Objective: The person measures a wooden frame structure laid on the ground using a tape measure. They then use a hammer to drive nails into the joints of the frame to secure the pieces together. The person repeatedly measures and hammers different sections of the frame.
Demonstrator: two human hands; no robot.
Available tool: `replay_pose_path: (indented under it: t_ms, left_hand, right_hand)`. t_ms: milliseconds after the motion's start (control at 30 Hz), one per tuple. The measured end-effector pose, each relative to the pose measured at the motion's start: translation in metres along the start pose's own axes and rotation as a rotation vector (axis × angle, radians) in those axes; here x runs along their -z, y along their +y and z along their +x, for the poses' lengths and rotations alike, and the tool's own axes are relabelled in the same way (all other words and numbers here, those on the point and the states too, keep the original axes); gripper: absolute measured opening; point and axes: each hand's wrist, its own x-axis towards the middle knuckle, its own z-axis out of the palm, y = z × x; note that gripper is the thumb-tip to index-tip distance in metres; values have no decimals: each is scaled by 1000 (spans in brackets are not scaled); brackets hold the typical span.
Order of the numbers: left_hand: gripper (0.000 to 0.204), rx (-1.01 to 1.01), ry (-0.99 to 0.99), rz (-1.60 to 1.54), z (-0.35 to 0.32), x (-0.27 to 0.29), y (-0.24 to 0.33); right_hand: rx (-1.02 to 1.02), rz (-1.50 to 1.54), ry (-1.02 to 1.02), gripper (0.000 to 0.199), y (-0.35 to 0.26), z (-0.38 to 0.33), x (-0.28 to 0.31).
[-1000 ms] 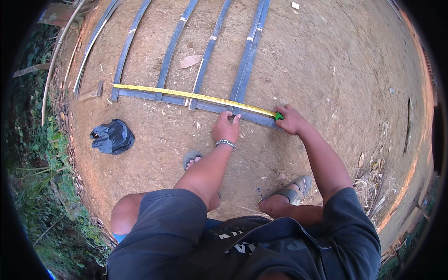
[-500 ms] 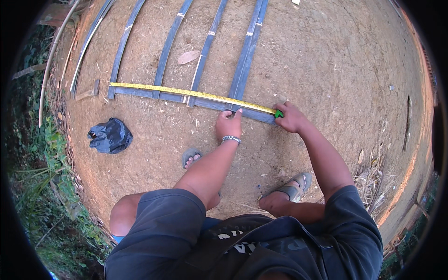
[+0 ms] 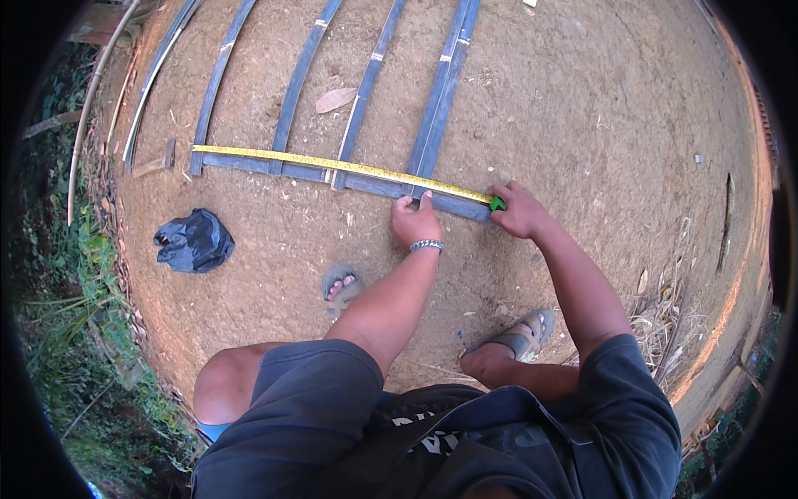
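A yellow tape measure (image 3: 332,164) lies stretched across a row of long dark slats with pale bands, bamboo by their look. My right hand (image 3: 519,209) is closed around its green case (image 3: 497,204) at the right end. The tape runs left to the outer slat (image 3: 212,91), roughly along a dark crosspiece (image 3: 301,172) beneath the slats' near ends. My left hand (image 3: 416,221) has thumb and fingers on either side of the near end of the wide right slat (image 3: 432,125), just below the tape. Two middle slats, one left (image 3: 293,100) and one right (image 3: 366,91), cross under the tape.
A crumpled black plastic bag (image 3: 196,241) sits on the bare soil at left. A dry leaf (image 3: 335,101) lies between slats. My sandalled feet, left (image 3: 341,287) and right (image 3: 525,337), stand near the hands. Green plants (image 3: 62,316) border the left, and dry stalks (image 3: 665,320) the right.
My left hand and forearm have shifted slightly to the right, still at the wide slat's end. My right hand, the tape and the slats keep nearly the same places.
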Motion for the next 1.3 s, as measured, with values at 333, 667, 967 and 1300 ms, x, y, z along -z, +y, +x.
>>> replay_pose_path:
  t_ms: [333, 667, 967, 1300]
  left_hand:
    - [50, -355, -20, 351, 12, 21, -9]
    - [49, -305, -87, 368, 10, 34, -19]
    - [47, -289, -146, 374, 10, 40, -14]
    - [52, -313, -201, 388, 12, 45, -8]
  right_hand:
    - [34, 8, 9, 55, 4, 1, 0]
    - [36, 6, -9, 56, 6, 3, 1]
    - [22, 13, -17, 57, 3, -1, 5]
    - [85, 66, 50, 52, 16, 1, -5]
